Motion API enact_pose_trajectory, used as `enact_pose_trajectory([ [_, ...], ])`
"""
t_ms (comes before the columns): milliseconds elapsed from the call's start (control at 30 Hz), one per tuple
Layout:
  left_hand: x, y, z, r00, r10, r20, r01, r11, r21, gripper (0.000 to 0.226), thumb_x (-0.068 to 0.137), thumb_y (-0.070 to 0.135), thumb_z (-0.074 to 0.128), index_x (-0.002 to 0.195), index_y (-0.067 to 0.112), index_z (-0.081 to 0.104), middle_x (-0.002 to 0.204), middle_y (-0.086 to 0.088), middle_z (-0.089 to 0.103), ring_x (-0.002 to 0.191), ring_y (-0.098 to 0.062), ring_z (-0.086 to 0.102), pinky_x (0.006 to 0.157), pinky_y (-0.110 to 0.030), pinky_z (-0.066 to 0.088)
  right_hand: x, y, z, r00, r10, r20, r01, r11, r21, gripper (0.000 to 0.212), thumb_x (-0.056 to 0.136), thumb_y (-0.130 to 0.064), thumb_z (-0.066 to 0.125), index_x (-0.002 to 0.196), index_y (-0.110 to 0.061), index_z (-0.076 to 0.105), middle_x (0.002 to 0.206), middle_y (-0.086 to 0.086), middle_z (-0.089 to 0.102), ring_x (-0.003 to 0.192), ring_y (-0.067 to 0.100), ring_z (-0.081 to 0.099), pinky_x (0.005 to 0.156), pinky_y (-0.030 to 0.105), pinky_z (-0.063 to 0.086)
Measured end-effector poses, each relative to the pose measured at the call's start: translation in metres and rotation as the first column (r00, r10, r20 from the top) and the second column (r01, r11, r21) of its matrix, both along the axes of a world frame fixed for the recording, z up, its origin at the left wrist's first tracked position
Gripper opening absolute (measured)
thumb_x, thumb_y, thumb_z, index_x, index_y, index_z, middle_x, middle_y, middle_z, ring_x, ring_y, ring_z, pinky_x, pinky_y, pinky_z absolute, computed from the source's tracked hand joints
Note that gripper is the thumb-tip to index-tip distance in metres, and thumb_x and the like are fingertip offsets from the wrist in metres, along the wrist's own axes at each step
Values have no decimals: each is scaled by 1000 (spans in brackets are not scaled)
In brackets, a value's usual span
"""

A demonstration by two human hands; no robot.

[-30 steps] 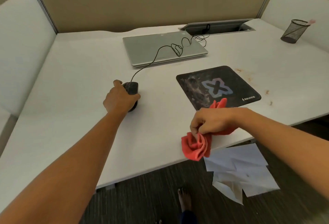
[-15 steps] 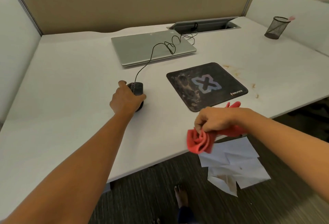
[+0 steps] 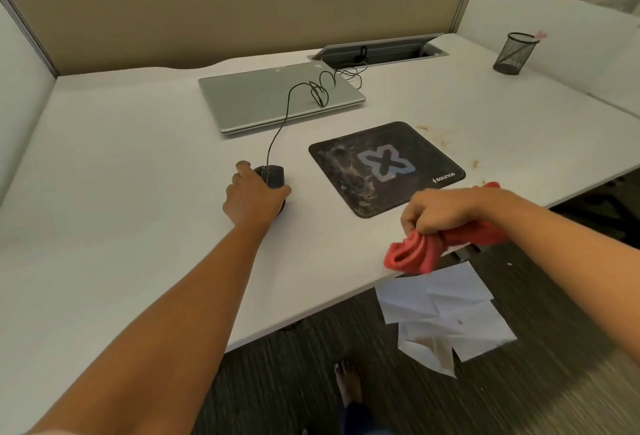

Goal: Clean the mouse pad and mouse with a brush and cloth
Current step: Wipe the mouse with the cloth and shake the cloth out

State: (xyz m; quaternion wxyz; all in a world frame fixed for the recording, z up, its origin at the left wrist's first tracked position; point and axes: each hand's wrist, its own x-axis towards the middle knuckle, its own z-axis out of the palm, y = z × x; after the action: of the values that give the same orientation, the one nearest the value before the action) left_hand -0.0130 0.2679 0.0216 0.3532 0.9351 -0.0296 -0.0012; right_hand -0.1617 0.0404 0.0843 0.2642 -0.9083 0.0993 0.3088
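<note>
Looks early: left hand [image 3: 254,201] grips mouse [image 3: 272,176] mid-desk [image 3: 138,192], right hand [image 3: 440,211] clutches bunched cloth [image 3: 415,254] at the front edge, pad [image 3: 384,166] beside mouse shows smears, no brush visible.

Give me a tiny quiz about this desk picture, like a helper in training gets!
1. True or false: the right hand is empty.
2. Where is the mouse pad, seen from the mouse? A) under it B) to its right C) to its left
3. Fill in: the mouse's cable runs over the closed ____.
Key: 1 false, it grips the red cloth; 2 B; 3 laptop.
</note>
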Motion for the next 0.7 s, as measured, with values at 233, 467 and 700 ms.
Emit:
enact_pose_trajectory([
  [233,-1,-13,4,1000,0,-31,1,999,54,84,70,42,74,132,7,31,131,-12,36,117,-32,44,83,-45,43,5,9,-4,997,19,-75,-23,998,-52,36,70,10,42,57,-18,61,65,4,62,62,16,60,57,27,51],
  [467,17,-4,6,952,-143,-270,123,988,-90,111,58,48,82,142,13,18,143,-12,21,130,-36,32,98,-49,43,48,13,22,940,-340,7,294,822,487,33,78,10,37,85,-7,64,75,12,59,66,24,58,65,34,53],
  [700,40,23,8,843,-343,-415,314,939,-138,123,52,22,90,147,23,11,151,-4,9,134,-30,28,102,-48,41,134,43,-6,733,-661,-160,551,439,710,20,82,1,30,80,-14,44,74,8,45,66,18,46,67,33,46],
])
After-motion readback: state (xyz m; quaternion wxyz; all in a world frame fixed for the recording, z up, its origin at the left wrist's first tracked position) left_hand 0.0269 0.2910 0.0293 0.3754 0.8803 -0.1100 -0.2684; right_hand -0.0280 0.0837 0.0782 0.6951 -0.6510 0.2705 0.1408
